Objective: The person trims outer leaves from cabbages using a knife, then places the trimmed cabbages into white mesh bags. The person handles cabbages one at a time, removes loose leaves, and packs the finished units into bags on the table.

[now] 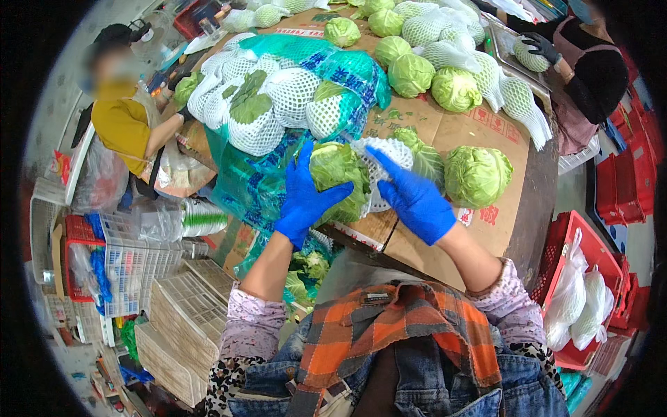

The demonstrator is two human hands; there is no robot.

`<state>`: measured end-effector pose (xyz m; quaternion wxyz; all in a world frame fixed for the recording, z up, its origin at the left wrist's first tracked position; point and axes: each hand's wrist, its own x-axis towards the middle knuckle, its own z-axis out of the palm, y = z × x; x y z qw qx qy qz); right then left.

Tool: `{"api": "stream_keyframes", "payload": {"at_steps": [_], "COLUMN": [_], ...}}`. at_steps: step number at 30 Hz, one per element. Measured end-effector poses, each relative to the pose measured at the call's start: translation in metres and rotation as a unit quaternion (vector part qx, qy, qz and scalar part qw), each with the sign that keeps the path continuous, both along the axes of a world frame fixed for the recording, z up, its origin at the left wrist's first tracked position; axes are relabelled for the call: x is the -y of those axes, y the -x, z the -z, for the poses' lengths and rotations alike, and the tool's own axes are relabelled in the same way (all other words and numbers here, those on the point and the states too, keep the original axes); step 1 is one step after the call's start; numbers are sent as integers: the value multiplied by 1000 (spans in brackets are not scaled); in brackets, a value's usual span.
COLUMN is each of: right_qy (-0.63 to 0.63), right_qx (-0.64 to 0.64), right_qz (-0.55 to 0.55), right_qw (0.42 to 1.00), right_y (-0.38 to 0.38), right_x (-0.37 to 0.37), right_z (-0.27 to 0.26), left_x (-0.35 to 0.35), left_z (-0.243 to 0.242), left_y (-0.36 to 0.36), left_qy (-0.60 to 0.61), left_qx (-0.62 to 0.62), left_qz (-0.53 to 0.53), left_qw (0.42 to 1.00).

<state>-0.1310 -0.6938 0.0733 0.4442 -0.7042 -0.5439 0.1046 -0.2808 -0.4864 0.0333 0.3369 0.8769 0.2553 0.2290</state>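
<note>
My left hand (307,195), in a blue glove, holds a green cabbage (338,174) from its left side, thumb across the front. Just right of it, my right hand (414,198), also gloved in blue, is on a white foam net sleeve (393,151) that lies against the cabbage's right side. Part of the sleeve is hidden by the hand. A bare cabbage (478,176) sits on the cardboard to the right, with loose leaves (428,161) between. Beyond my left hand, a green-blue mesh sack (250,177) holds several net-wrapped cabbages (294,96).
Further back lie several bare cabbages (410,74) and net-wrapped ones (516,96). A person in a yellow top stands at the left, hands by the sack; another at the right holds a wrapped cabbage (530,53). Plastic crates (180,318) stand lower left, a red crate (586,229) lower right.
</note>
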Motion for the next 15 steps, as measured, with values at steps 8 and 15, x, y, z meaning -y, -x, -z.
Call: {"api": "stream_keyframes", "payload": {"at_steps": [8,15], "right_qy": [64,145], "right_qx": [148,111], "right_qz": [50,-10], "right_qw": [986,983], "right_y": [3,-22], "right_x": [-24,-59], "right_z": [65,90], "left_x": [-11,-20], "left_z": [-4,7], "left_y": [10,2], "left_qy": [197,197], "left_qx": [92,94], "left_qz": [25,60], "left_qw": [976,974]}}
